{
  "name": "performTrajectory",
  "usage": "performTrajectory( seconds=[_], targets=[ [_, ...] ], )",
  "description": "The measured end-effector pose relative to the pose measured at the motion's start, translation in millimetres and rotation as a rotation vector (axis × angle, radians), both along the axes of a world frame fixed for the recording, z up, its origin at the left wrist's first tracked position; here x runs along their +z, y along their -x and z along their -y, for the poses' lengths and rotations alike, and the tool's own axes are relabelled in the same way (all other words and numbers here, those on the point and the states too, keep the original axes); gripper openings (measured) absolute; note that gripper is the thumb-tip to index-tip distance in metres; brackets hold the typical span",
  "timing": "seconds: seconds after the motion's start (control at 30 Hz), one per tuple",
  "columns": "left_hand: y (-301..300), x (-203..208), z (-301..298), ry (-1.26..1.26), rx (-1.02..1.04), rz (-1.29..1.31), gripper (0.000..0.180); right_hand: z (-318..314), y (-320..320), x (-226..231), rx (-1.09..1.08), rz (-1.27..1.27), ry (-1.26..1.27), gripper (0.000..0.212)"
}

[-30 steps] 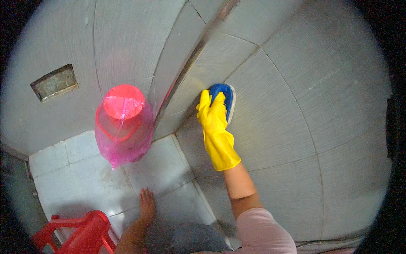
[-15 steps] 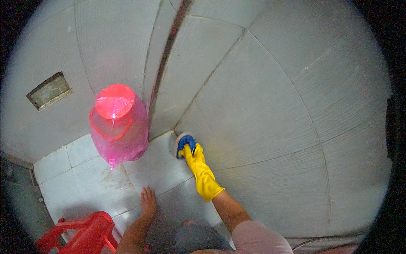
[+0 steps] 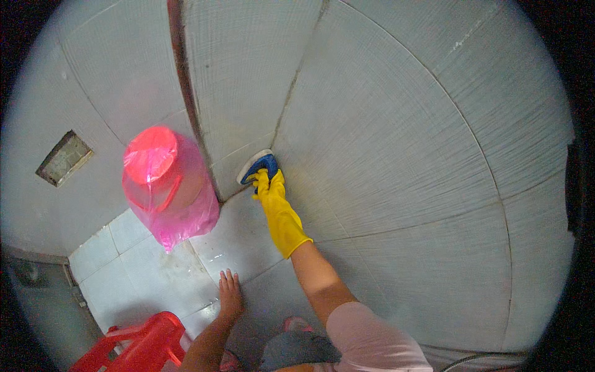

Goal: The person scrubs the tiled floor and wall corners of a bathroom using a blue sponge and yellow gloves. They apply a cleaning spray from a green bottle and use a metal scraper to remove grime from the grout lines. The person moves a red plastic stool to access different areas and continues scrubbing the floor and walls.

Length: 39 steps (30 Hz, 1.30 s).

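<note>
My right hand [image 3: 270, 186], in a yellow rubber glove, grips the handle of a blue scrub brush [image 3: 265, 162] with a pale bristle edge. The brush is against the grey tiled wall [image 3: 248, 111] near the corner, a little above the floor. My bare left hand [image 3: 231, 293] rests over the floor tiles with its fingers stretched out and nothing in it. To the left of the brush stands a bucket [image 3: 150, 155] with a red top, wrapped in a pink see-through plastic bag [image 3: 192, 217].
A red plastic stool [image 3: 145, 344] stands at the lower left. Wet patches show on the pale floor tiles [image 3: 142, 273]. A recessed opening [image 3: 64, 159] is in the left wall. A thin hose [image 3: 477, 358] lies at the lower right.
My gloved right hand has moved the brush up from the floor corner onto the wall. The view has turned somewhat. My left hand stays low, fingers still extended.
</note>
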State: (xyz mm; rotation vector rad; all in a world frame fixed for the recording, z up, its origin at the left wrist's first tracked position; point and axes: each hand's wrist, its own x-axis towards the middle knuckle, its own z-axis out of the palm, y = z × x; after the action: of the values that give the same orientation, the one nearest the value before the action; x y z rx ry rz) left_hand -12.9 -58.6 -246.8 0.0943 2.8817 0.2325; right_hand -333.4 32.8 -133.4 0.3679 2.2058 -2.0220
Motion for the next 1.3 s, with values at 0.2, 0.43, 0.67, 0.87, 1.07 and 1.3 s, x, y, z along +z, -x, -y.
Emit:
performTrajectory(
  seconds=[0.2, 0.43, 0.67, 0.87, 1.07, 1.3],
  targets=[
    [-3.9, -2.3, 4.9, 0.002, 0.030, 0.028, 0.074, 0.0, -28.5, 52.2, 0.043, 0.090, 0.517, 0.037],
    [1.1, 12.8, -1.6, -0.054, -0.012, -0.009, 0.059, 2.3, 1.7, 31.0, -0.079, 0.245, 0.304, 0.047],
    [-4.0, 19.6, 4.0, -0.118, 0.002, 0.026, 0.083, 18.3, -7.8, 118.1, -0.133, 0.134, 0.395, 0.051],
    [-0.3, -4.8, -6.2, 0.083, -0.014, -0.099, 0.099, 13.2, 10.6, -9.2, -0.221, 0.443, 0.828, 0.043],
    [-6.3, -3.2, 8.2, -0.109, 0.039, 0.073, 0.061, 35.9, -5.4, 23.0, -0.323, 0.371, 0.914, 0.043],
    [3.0, 28.7, -2.9, -0.134, 0.113, 0.132, 0.054, 19.0, 2.5, 62.1, -0.225, 0.376, 0.796, 0.045]
  ],
)
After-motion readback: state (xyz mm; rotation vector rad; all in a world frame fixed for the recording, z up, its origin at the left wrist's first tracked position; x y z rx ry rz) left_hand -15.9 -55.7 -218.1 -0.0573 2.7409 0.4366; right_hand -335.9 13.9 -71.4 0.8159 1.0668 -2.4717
